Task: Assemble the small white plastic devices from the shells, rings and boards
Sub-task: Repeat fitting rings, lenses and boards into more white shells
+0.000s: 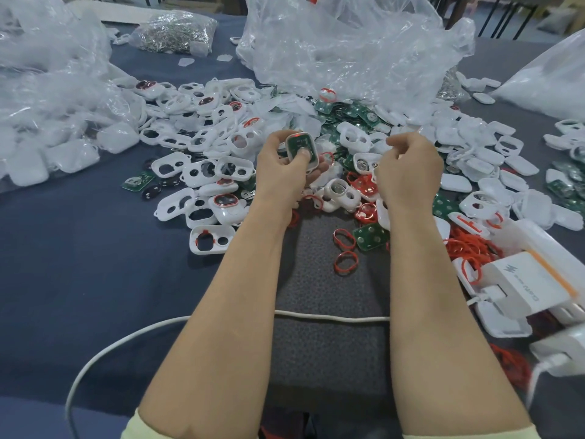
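Note:
My left hand grips a white shell with a green board seated in it, the thumb pressing on the board. To its right, my right hand hovers over the pile with fingers curled; whether they pinch something small is hidden. White shells with two openings lie heaped across the table's middle. Green boards and red rings lie scattered below and between my hands.
Clear plastic bags of parts stand at the back and left. A bag of metal pieces sits far back. A white charger and cable lie at the right and front. A dark grey mat lies between my forearms.

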